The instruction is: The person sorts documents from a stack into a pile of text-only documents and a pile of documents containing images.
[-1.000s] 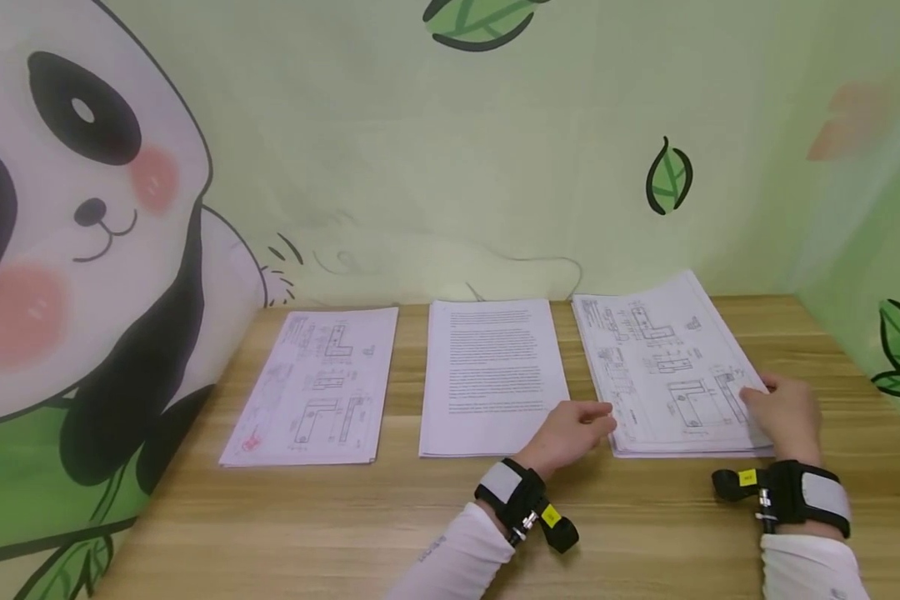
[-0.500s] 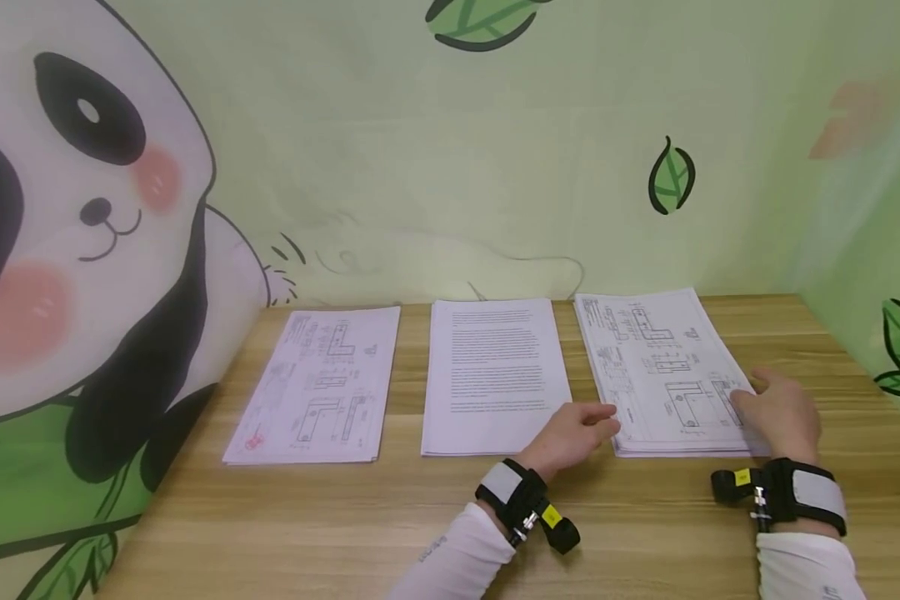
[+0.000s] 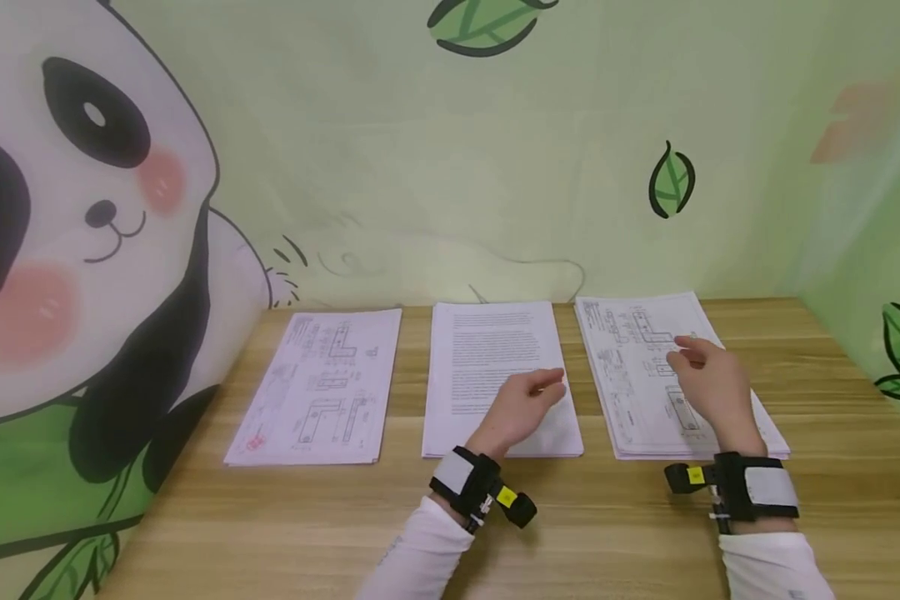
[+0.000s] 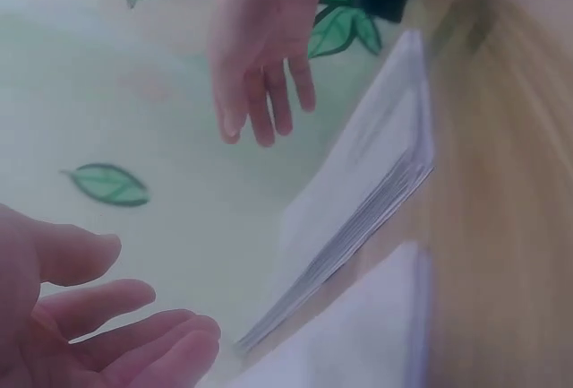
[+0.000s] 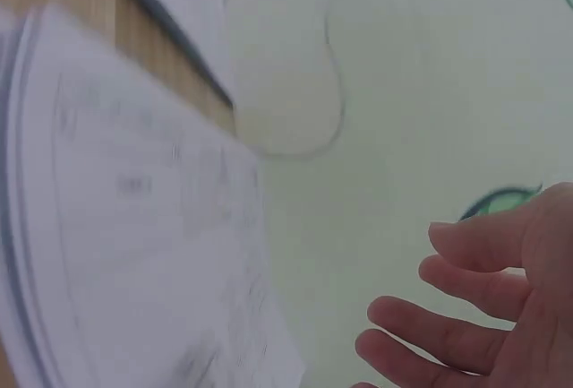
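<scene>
My right hand (image 3: 714, 390) hovers over the right paper stack (image 3: 637, 417), whose top sheet bears technical drawings of L-shaped parts. Its fingers (image 5: 439, 330) are spread loosely with nothing between them, and the right wrist view shows the hand apart from the sheets. Over the lower right part of the middle stack (image 3: 450, 433), topped by a page of printed text, is my left hand (image 3: 516, 412). In the left wrist view its fingers (image 4: 107, 303) are relaxed and hold nothing. The right stack's layered edge (image 4: 358, 227) shows in that view.
A third stack (image 3: 270, 408), with a drawing and a red stamp on top, lies at the left of the wooden table (image 3: 307, 525). A wall cloth (image 3: 390, 167) with a panda and leaves stands right behind the table.
My right hand has left the right stack's lower right corner and moved up and left over it. My left hand has moved left, away from that stack's edge. The top sheets' raised far edge has settled.
</scene>
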The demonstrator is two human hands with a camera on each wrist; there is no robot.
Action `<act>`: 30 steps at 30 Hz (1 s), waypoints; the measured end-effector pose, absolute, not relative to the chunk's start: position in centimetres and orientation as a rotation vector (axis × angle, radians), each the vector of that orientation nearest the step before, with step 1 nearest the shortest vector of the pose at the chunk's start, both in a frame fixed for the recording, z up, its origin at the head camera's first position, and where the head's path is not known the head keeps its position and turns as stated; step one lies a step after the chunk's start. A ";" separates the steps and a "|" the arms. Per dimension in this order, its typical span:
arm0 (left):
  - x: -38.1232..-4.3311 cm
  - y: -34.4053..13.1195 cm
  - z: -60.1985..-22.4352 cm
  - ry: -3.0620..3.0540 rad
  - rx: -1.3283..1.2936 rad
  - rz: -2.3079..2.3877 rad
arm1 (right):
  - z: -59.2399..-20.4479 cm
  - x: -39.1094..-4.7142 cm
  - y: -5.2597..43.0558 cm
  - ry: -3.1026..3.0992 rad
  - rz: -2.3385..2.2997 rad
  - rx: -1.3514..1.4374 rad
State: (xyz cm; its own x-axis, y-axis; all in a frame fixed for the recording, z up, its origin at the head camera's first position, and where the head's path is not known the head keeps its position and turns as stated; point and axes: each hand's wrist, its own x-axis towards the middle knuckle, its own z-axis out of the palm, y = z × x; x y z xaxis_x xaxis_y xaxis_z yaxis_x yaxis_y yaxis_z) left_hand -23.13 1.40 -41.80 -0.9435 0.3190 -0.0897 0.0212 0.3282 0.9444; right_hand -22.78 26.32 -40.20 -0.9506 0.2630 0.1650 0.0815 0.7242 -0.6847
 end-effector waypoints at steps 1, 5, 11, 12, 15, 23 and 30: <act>-23.3 0.7 -41.6 2.349 0.308 1.663 | -40.0 -22.8 25.7 -2.669 1.058 -0.251; -23.9 -2.1 -40.8 2.378 0.287 1.700 | -39.3 -22.8 23.2 -2.663 1.131 -0.158; -24.6 -5.9 -40.3 2.438 0.260 1.756 | -38.9 -23.1 19.9 -2.640 1.216 -0.029; -24.7 -6.6 -40.2 2.448 0.249 1.764 | -38.9 -23.2 19.4 -2.638 1.229 -0.010; -24.9 -8.4 -40.1 2.476 0.183 1.773 | -39.0 -23.5 17.8 -2.646 1.268 0.028; -25.3 -13.5 -40.3 2.662 0.107 1.681 | -39.1 -24.0 13.1 -2.668 1.410 0.049; -25.0 -18.4 -40.7 2.709 0.018 1.576 | -39.8 -23.9 9.1 -2.647 1.506 0.128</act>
State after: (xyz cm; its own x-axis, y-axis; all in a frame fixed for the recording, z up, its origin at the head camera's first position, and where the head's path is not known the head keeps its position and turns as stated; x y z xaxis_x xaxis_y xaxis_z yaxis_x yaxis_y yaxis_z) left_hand -24.99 -18.41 -40.66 -0.9999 0.0135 -0.0008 0.0060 0.4942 0.8693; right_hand -23.92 9.12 -39.76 -0.9921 -0.0269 0.1224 -0.1189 0.5092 -0.8524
